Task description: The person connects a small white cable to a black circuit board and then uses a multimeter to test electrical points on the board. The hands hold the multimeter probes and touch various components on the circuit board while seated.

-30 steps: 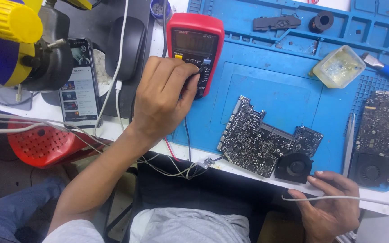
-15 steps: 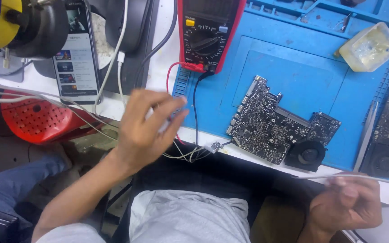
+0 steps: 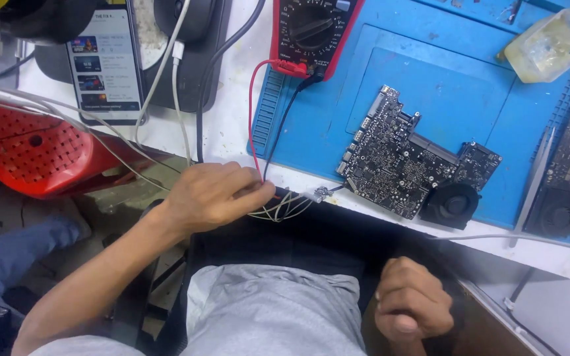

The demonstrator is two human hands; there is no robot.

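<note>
Nearest me, my right hand (image 3: 411, 304) is balled shut at five o'clock below the white bench edge (image 3: 536, 254), while my left hand (image 3: 214, 195) pinches the red and black leads (image 3: 258, 173) at nine o'clock. Farther out, the blue mat (image 3: 470, 109) carries a circuit board (image 3: 407, 158) at one o'clock and the red multimeter (image 3: 315, 29) at twelve.

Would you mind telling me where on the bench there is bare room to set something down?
The blue mat is bare above the circuit board, between the meter and the plastic tub. The front edge by the left hand is crowded with the red and black leads and thin wires.
</note>
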